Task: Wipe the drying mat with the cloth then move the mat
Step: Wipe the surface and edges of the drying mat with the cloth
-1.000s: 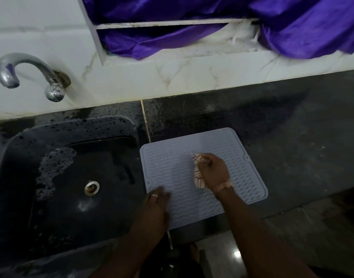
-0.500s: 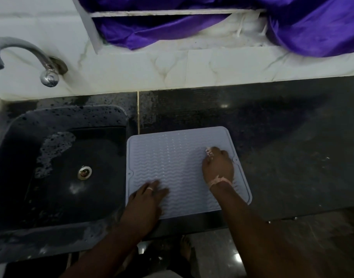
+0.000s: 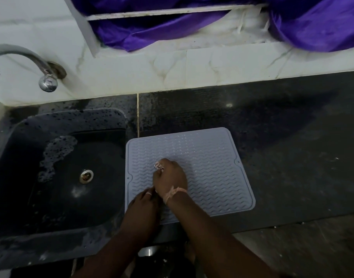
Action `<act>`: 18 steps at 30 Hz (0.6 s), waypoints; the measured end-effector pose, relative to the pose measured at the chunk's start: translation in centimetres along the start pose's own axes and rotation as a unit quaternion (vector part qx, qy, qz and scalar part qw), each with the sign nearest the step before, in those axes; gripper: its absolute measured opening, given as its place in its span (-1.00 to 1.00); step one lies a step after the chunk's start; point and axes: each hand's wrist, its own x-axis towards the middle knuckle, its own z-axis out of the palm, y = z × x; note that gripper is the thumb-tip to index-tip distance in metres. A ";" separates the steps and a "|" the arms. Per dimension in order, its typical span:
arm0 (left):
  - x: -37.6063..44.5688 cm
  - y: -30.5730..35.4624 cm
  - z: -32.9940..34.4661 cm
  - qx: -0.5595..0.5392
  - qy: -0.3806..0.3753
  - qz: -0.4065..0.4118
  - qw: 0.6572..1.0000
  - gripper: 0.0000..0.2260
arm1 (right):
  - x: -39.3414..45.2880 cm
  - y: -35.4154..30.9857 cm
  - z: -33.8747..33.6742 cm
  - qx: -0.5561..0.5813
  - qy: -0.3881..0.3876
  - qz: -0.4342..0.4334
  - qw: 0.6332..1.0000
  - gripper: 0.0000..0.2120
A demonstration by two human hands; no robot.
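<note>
A pale grey ridged drying mat (image 3: 208, 163) lies flat on the dark countertop just right of the sink. My right hand (image 3: 170, 178) rests on the mat's left-middle part, closed around a small bunched pink-and-white cloth (image 3: 158, 165) that peeks out past the fingers. My left hand (image 3: 143, 207) lies palm down on the mat's near-left corner, fingers spread, a ring on one finger. Most of the cloth is hidden under my right hand.
A black sink (image 3: 57, 173) with a metal drain (image 3: 86, 176) and some foam sits left of the mat. A chrome tap (image 3: 31, 63) juts from the white tiled wall. Purple fabric (image 3: 292, 21) hangs at the window ledge. Dark countertop (image 3: 292, 147) stretches to the right.
My right hand with the cloth has swept from the mat's right side back to its left-middle. My left hand stays pressing the near-left corner.
</note>
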 end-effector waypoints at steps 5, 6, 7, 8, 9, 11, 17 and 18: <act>-0.4 0.0 -0.3 -0.013 0.005 0.007 1.000 -0.42 | 0.5 0.9 -2.1 0.147 -0.021 0.036 0.988 -0.78; -0.3 0.0 -0.4 -0.018 -0.003 0.007 1.000 -0.40 | 0.6 1.8 -3.3 0.168 0.008 0.039 0.985 -0.79; -0.2 -0.1 -0.5 -0.025 -0.014 0.004 1.000 -0.38 | 0.9 3.0 -4.7 0.177 0.043 0.045 0.982 -0.80; 0.0 -0.1 -0.5 -0.030 -0.024 -0.001 0.999 -0.36 | 1.1 4.6 -6.3 0.165 0.084 0.057 0.981 -0.80; 0.1 0.0 -0.6 -0.033 -0.030 -0.006 0.999 -0.36 | 1.5 6.4 -8.0 0.125 0.128 0.074 0.981 -0.79; 0.3 0.1 -0.6 -0.042 -0.031 -0.017 0.998 -0.35 | 1.9 9.6 -10.8 0.021 0.195 0.110 0.974 -0.76; 0.7 0.2 -0.9 -0.054 -0.025 -0.021 0.998 -0.34 | 2.1 10.6 -10.6 -0.084 0.204 0.116 0.968 -0.80; 0.6 0.2 -0.9 -0.053 -0.026 -0.021 0.998 -0.34 | 2.1 10.0 -10.1 -0.077 0.197 0.108 0.971 -0.81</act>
